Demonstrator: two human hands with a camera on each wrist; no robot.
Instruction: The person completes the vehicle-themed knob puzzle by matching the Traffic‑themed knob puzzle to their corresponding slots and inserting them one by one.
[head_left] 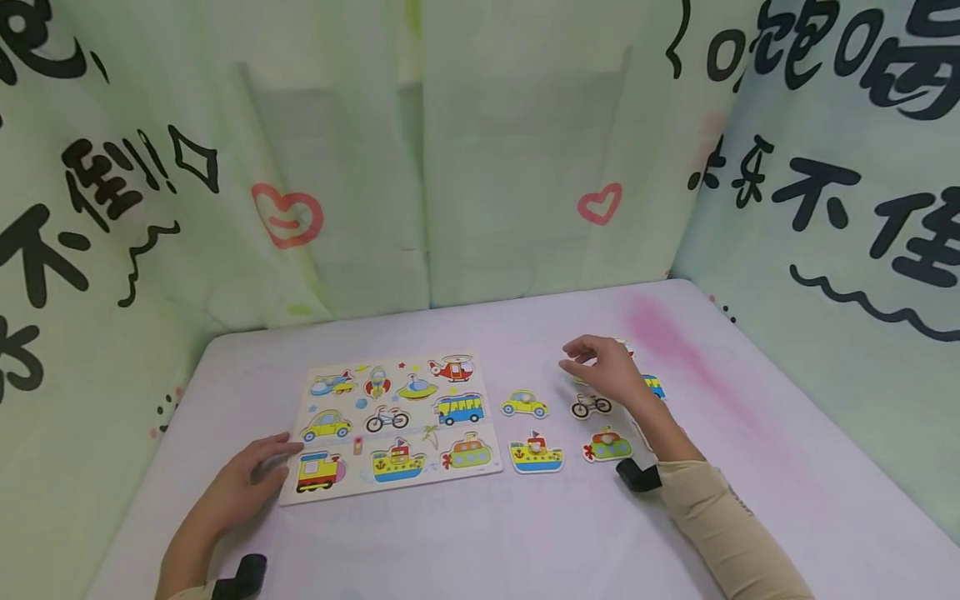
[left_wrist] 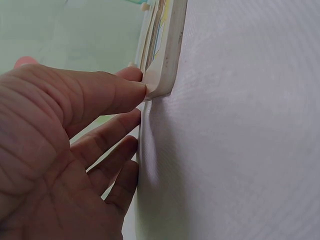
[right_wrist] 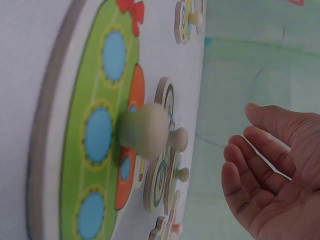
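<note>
A pale puzzle board (head_left: 357, 477) with pictures of vehicles lies left of the table's middle. At its left edge is my left hand (head_left: 238, 486), thumb and fingertips touching the near-left corner with the fingers fairly straight. My right hand (head_left: 606, 367) is raised over a group of loose knobbed pieces, its fingers loosely bent and holding nothing. Beneath and around it are a bicycle piece (head_left: 592, 406), a green submarine piece (right_wrist: 92, 135) and a blue bus piece (head_left: 655, 387). Other pieces are partly hidden behind this hand.
Between the board and the right hand lie a yellow car piece (head_left: 525, 404) and a ship piece (head_left: 536, 454). A white cloth (head_left: 450, 542) covers the table, with a pink stain at the right. Green printed curtains (head_left: 495, 167) enclose the back and sides.
</note>
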